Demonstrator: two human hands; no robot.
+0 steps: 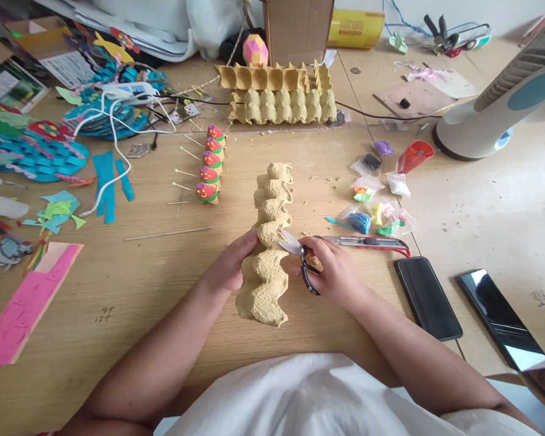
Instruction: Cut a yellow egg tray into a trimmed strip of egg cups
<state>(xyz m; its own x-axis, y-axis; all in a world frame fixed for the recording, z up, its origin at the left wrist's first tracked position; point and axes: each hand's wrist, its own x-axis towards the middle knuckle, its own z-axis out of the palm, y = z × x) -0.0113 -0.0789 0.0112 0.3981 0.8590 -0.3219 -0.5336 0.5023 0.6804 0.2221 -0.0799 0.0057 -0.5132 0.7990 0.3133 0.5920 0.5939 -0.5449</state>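
Observation:
A strip of tan egg carton (270, 233), with several bumps in a row, is held lengthwise above the table. My left hand (231, 260) grips its left side near the middle, some fingers hidden beneath it. In my right hand (333, 269) are black-handled scissors (309, 275), fingers wrapped round the handles. Their blades (290, 242) are parted at the strip's right edge, beside a middle bump. Beyond the strip to the left stands a row of painted caterpillar figures (209, 175) with red faces and green-tipped pins.
More egg carton pieces (290, 106) lie at the back. To the right are a box cutter (367, 242), bagged clay (360, 221), a red cup (415, 156), two phones (428, 297) and a white fan (472, 121). Paper crafts (36, 154) and a thin stick (168, 234) are leftward.

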